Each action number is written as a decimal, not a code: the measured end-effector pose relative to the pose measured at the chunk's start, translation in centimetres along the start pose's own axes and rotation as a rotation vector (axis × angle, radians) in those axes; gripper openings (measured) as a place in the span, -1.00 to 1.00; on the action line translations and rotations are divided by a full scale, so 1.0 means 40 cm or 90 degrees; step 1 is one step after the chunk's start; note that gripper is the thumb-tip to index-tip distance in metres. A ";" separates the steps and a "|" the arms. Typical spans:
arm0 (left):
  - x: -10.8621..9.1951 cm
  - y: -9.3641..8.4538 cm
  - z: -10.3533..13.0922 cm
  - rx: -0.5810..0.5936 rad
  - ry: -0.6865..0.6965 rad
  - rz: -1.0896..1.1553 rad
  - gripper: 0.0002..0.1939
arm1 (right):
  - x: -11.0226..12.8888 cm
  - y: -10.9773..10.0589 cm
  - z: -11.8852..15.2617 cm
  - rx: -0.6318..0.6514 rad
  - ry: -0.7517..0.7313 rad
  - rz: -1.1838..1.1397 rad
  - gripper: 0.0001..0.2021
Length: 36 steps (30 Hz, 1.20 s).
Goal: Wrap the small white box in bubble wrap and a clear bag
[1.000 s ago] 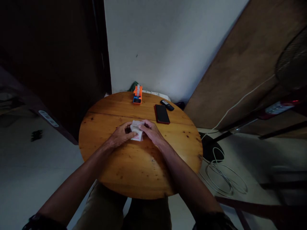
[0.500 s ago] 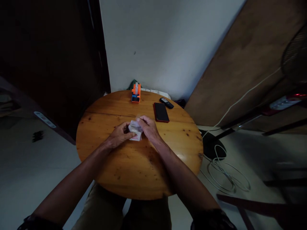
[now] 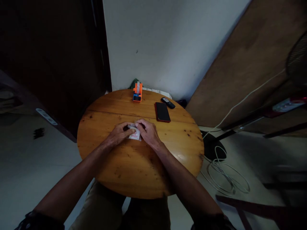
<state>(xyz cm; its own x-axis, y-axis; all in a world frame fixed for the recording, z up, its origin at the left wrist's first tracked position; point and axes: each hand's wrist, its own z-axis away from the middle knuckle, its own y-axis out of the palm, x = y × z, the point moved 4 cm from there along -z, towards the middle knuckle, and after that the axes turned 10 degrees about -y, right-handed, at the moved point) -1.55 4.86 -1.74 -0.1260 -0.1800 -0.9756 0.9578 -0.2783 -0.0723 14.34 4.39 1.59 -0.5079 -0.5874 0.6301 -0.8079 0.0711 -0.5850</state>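
Between my hands, at the middle of the round wooden table point(image 3: 144, 172), is a small white packet point(image 3: 135, 135) with red print. My left hand point(image 3: 120, 132) is closed on its left side, the thumb lying across the front. The fingers of my right hand point(image 3: 148, 131) are bent and pinch the packet's upper right edge. What the packet contains cannot be seen, and the fingers cover part of its top.
An orange and blue tape dispenser point(image 3: 137, 92) stands at the table's far edge. A dark smartphone point(image 3: 162, 112) and a black handset point(image 3: 168, 102) lie right of it. White cable point(image 3: 223, 172) coils on the floor at right, near a fan's base point(image 3: 213, 148).
My right hand has moved slightly down, and the packet's raised upper part is now folded down or hidden by the fingers. The printed front shows more clearly. The view has shifted a little.
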 end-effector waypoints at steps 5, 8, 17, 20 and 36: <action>0.001 0.000 -0.006 -0.022 0.028 -0.051 -0.47 | -0.011 0.012 -0.003 -0.038 0.002 0.001 -0.79; -0.003 -0.001 -0.005 -0.040 0.053 -0.057 -0.50 | -0.018 0.018 -0.006 -0.066 0.008 -0.036 -0.82; -0.015 -0.005 -0.004 -0.078 0.060 -0.116 -0.57 | -0.007 0.017 -0.004 -0.036 0.005 -0.029 -0.82; -0.022 -0.005 -0.001 -0.102 0.091 -0.151 -0.59 | 0.004 0.016 -0.002 -0.005 -0.025 0.006 -0.82; -0.010 -0.029 -0.009 -0.085 0.022 -0.070 -0.50 | 0.003 -0.008 0.007 0.104 -0.231 0.128 -0.73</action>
<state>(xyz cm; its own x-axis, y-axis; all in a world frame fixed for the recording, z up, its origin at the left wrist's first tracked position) -2.53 5.60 -1.35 -0.2246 -0.1221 -0.9668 0.9650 -0.1655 -0.2033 14.63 4.07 1.69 -0.4885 -0.8220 0.2928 -0.6318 0.1016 -0.7685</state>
